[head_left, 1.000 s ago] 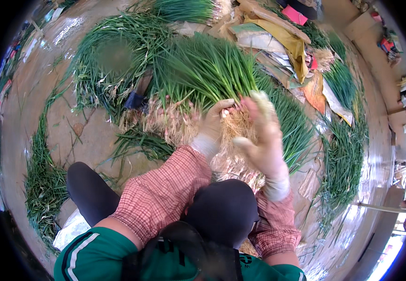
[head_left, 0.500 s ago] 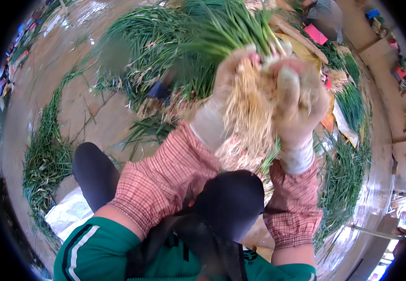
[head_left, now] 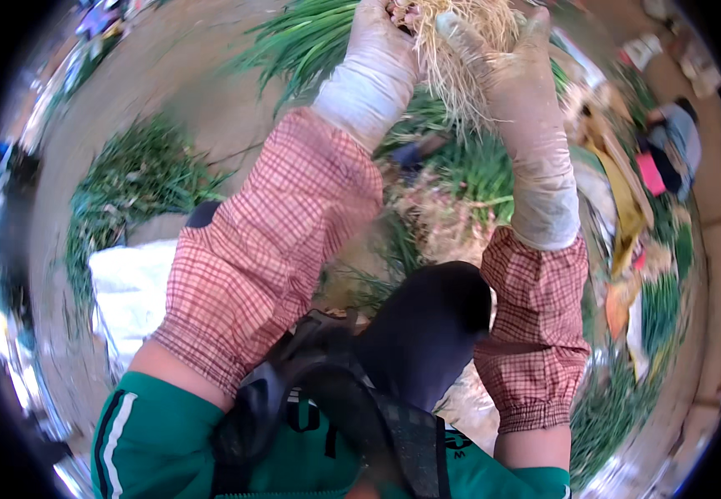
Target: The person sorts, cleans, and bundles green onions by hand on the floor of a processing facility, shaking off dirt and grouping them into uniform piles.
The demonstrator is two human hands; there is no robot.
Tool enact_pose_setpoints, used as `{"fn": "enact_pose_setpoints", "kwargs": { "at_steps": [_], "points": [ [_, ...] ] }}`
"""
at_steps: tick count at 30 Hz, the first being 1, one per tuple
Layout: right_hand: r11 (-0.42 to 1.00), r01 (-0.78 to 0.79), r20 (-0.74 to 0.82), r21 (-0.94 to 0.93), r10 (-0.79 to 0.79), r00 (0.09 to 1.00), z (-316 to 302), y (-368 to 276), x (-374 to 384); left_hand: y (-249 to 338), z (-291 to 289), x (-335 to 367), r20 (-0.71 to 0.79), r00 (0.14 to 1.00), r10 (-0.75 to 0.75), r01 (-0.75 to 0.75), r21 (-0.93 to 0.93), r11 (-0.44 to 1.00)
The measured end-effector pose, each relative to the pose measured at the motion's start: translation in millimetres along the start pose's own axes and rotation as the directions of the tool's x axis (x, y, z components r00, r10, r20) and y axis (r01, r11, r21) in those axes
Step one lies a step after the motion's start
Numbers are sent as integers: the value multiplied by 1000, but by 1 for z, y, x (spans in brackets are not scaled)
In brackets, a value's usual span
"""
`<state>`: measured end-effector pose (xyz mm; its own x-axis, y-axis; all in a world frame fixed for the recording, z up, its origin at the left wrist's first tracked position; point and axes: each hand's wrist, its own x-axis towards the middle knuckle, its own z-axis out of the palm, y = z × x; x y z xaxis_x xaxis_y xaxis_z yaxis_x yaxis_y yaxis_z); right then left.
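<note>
At the upper edge, my left hand (head_left: 381,46), in a pale glove, is closed around a bunch of green onions (head_left: 310,41). The green leaves point left, and the bulbs lie at my fingers. Long pale roots (head_left: 460,71) hang on the right side of the bunch. My right hand (head_left: 514,75), also gloved, is up against these roots with its thumb and fingers spread apart. The top of the bunch is cut off by the picture's edge. Checked red-and-white sleeve covers wrap both my forearms.
More green onions (head_left: 481,166) lie on the ground past my knee (head_left: 427,333). Loose green leaves (head_left: 140,183) are heaped at left beside a white sack (head_left: 131,291). At right are yellow sheeting (head_left: 626,208), another leaf pile (head_left: 618,416) and a bent-over person (head_left: 676,141) near something pink.
The bunch and both hands have gone farther up in the picture and swung left over the ground. My right fingers have spread at the roots. The view has turned too.
</note>
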<state>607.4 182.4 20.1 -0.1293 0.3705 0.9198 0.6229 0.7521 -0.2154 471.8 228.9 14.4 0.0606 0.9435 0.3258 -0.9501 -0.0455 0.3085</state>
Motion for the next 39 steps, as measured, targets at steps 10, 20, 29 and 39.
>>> {"fn": "enact_pose_setpoints", "kwargs": {
  "at_steps": [10,20,29,39],
  "points": [
    [767,-631,918,120,157,365,70,-59,-51,266,-18,-151,-4,877,481,-426,457,781],
    [895,-430,981,-116,170,90,99,64,-113,404,-36,-490,-221,530,818,-548,647,530],
    [889,-155,902,-430,432,-22,89,68,-107,233,-238,-667,-798,29,601,-283,571,771],
    [838,-157,829,-523,542,135,-34,85,-79,211,-329,-644,-939,143,312,-489,207,847]
  ]
}}
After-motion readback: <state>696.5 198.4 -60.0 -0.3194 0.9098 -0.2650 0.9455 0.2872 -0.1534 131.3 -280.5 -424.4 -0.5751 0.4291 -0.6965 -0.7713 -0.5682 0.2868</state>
